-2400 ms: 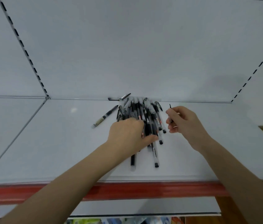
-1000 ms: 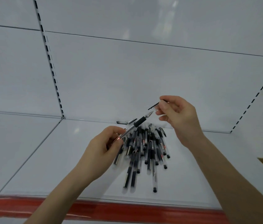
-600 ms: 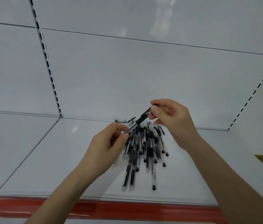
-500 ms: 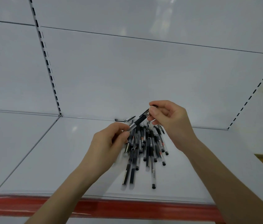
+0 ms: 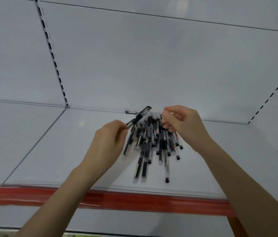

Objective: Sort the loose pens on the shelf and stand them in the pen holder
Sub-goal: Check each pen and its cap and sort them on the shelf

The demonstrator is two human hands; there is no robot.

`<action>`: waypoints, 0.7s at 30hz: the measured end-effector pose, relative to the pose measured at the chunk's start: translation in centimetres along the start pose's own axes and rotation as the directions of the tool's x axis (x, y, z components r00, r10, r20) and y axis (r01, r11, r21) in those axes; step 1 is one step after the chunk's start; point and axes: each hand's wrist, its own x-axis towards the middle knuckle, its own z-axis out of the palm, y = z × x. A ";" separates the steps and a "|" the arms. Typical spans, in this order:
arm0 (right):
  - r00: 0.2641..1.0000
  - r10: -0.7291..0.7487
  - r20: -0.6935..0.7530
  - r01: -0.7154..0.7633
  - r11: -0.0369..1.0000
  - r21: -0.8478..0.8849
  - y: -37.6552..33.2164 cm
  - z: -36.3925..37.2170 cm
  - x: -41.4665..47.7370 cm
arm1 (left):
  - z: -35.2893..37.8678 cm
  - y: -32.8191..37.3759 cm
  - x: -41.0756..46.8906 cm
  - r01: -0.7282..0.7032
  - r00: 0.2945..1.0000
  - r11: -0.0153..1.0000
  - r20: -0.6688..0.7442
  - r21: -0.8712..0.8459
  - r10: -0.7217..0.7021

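Item: loose heap of black-and-clear plastic pens [image 5: 153, 142], lying fanned on the flat white metal shelf [image 5: 53, 154], tips pointing toward its red front edge strip [image 5: 134, 200], heap set near the shelf's back wall. Left hand [image 5: 107, 144], at the heap's left side, grip pinched on one black-and-clear capped pen [image 5: 139, 116], held raised and slanting up over the heap's rear. Right hand [image 5: 184, 124], above the heap's right rear, fingers curled inward; whether its grip holds anything, cannot tell.
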 end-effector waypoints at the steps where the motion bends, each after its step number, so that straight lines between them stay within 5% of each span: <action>1: 1.000 0.015 -0.017 -0.017 0.992 -0.125 0.4 -0.5 -0.2 | -0.3 -1.0 0.3 0.023 0.999 0.995 -0.037 0.100 -0.019; 6: 0.906 0.303 0.295 -0.045 0.762 -0.646 1.5 -0.7 -2.3 | -1.7 -5.6 1.0 0.231 0.973 0.846 -0.121 0.480 -0.198; 15: 0.861 0.405 0.309 -0.200 0.826 -0.527 2.3 0.4 -3.0 | -1.4 -6.6 1.3 0.278 0.957 0.784 -0.089 0.556 -0.277; 17: 0.888 0.346 0.304 -0.188 0.875 -0.446 2.1 0.2 -3.1 | -1.2 -5.8 1.1 0.226 0.974 0.853 -0.137 0.470 -0.183; 21: 0.923 0.135 0.361 -0.047 0.969 -0.243 0.4 1.3 -2.9 | -0.2 -1.3 0.6 0.111 0.991 0.991 -0.063 -0.079 -0.116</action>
